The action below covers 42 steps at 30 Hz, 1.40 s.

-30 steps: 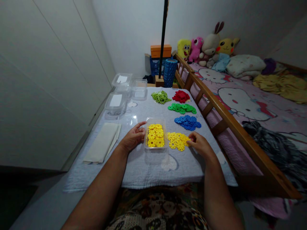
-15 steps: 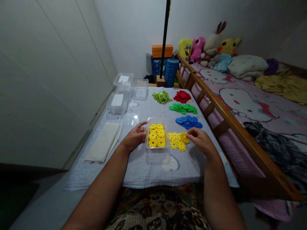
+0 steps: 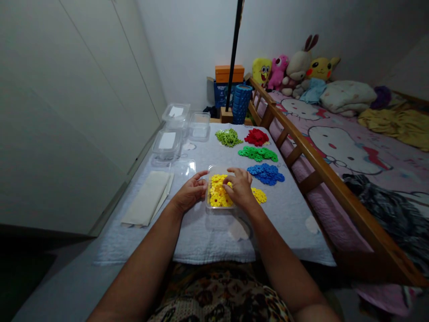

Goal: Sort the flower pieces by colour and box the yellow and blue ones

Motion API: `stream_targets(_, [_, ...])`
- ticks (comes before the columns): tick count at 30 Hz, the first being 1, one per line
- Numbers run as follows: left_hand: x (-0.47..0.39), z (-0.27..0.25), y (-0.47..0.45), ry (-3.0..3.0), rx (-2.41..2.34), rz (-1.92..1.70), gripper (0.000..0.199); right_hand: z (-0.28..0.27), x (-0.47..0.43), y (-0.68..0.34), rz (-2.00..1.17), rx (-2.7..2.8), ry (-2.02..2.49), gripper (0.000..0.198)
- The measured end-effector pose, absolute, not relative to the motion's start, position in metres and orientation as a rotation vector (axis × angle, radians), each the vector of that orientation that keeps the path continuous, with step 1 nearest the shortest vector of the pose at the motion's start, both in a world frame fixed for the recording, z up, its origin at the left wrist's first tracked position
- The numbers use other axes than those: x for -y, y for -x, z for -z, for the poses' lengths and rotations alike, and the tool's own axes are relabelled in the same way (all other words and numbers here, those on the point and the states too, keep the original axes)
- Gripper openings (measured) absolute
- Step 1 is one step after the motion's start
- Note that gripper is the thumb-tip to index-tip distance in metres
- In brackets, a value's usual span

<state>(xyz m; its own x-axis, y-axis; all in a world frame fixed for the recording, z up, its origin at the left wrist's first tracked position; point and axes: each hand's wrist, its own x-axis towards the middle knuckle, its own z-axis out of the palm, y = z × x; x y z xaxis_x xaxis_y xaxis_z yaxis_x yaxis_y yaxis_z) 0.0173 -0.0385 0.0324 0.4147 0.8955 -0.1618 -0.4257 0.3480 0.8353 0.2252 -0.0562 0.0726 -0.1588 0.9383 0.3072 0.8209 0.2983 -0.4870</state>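
A clear plastic container (image 3: pixel 220 207) stands in the middle of the table, holding several yellow flower-shaped plastic pieces (image 3: pixel 217 199). My left hand (image 3: pixel 191 191) grips its left wall, fingers along the side. Over the right part of the container is my right hand (image 3: pixel 240 187), thumb and forefinger pinched on a yellow flower-shaped piece just above the others; the fingers partly cover it. To the right of the container lies a small heap of loose yellow pieces (image 3: pixel 260 195), half hidden behind my right hand and wrist.
Piles of blue (image 3: pixel 266 174), green (image 3: pixel 258 154), red (image 3: pixel 256 137) and light green (image 3: pixel 228 137) pieces lie farther back. Left are lidded clear boxes (image 3: pixel 166 142), an open clear box (image 3: pixel 199 123), a clear lid (image 3: pixel 184 168) and folded cloth (image 3: pixel 146 197). A wooden bed rail (image 3: pixel 311 172) borders the right.
My right hand has moved left from the loose yellow heap to over the container, carrying a yellow piece. My left hand stays at the container's left side. The view has shifted slightly.
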Motion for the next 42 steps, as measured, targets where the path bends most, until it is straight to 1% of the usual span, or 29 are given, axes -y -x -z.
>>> stream_targets(3, [0.039, -0.034, -0.017, -0.788, -0.706, -0.949, 0.072, -0.064, 0.052, -0.224, -0.257, 1.986, 1.543, 0.007])
stream_targets(7, [0.039, -0.036, -0.018, -0.775, -0.707, -0.952, 0.072, -0.058, 0.051, -0.233, -0.331, 1.924, 1.511, 0.017])
stream_targets(10, [0.040, -0.037, -0.018, -0.774, -0.706, -0.952, 0.071, -0.056, 0.051, -0.255, -0.370, 1.834, 1.534, 0.021])
stream_targets(14, [0.040, -0.036, -0.018, -0.787, -0.705, -0.950, 0.071, -0.049, 0.052, -0.304, -0.351, 1.716, 1.603, 0.021])
stream_targets(18, [0.039, -0.035, -0.018, -0.799, -0.690, -0.951, 0.070, -0.037, 0.063, -0.347, -0.407, 1.726, 1.783, 0.021])
stream_targets(23, [0.038, -0.034, -0.018, -0.797, -0.676, -0.955, 0.069, -0.027, 0.078, -0.363, -0.452, 1.843, 1.909, 0.016])
stream_targets(26, [0.039, -0.034, -0.018, -0.798, -0.680, -0.956, 0.069, -0.028, 0.080, -0.362, -0.498, 1.805, 1.916, 0.015])
stream_targets(33, [0.039, -0.034, -0.018, -0.788, -0.689, -0.957, 0.071, -0.032, 0.086, -0.366, -0.694, 1.634, 1.916, 0.026])
stream_targets(37, [0.039, -0.033, -0.018, -0.779, -0.693, -0.954, 0.071, -0.039, 0.089, -0.369, -0.783, 1.568, 1.835, 0.018])
stream_targets(40, [0.038, -0.033, -0.017, -0.780, -0.693, -0.950, 0.072, -0.054, 0.087, -0.360, -0.834, 1.566, 1.719, 0.018])
stream_targets(42, [0.038, -0.033, -0.018, -0.780, -0.691, -0.951, 0.072, -0.069, 0.084, -0.345, -0.813, 1.601, 1.635, 0.017])
